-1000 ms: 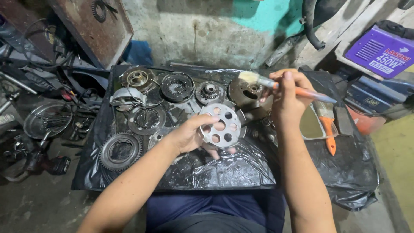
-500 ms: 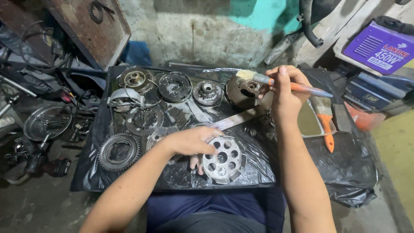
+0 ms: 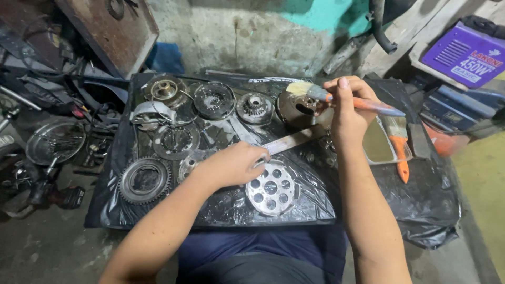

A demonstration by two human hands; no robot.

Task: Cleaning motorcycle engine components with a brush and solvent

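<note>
Your left hand (image 3: 231, 164) lies palm down over the black plastic sheet (image 3: 421, 210), forearm reaching in from the near left, fingers curled loosely at the far edge of the round silver perforated disc (image 3: 271, 195) — whether they actually grip it cannot be told. The disc lies flat on the sheet, near the middle of its near edge, with one central hole and a ring of holes around it. Your right hand (image 3: 347, 113) is raised at the far right, forearm running up from the near right, fingers closed around a paintbrush (image 3: 336, 98) with an orange handle; its pale bristles point left, over a dark round housing (image 3: 297, 108).

A flat metal strip (image 3: 294, 139) lies slantwise between the two hands. Along the far side of the sheet, from left to right, three round parts show beside the housing: a brass-centred hub (image 3: 164, 89), a dark plate (image 3: 213, 100) and a small toothed hub (image 3: 255, 108). Nearer lie one thin ring plate (image 3: 176, 141) and one toothed gear ring (image 3: 144, 180). To the right of your right hand — one second brush (image 3: 398, 144), also orange-handled, resting on the sheet.
</note>
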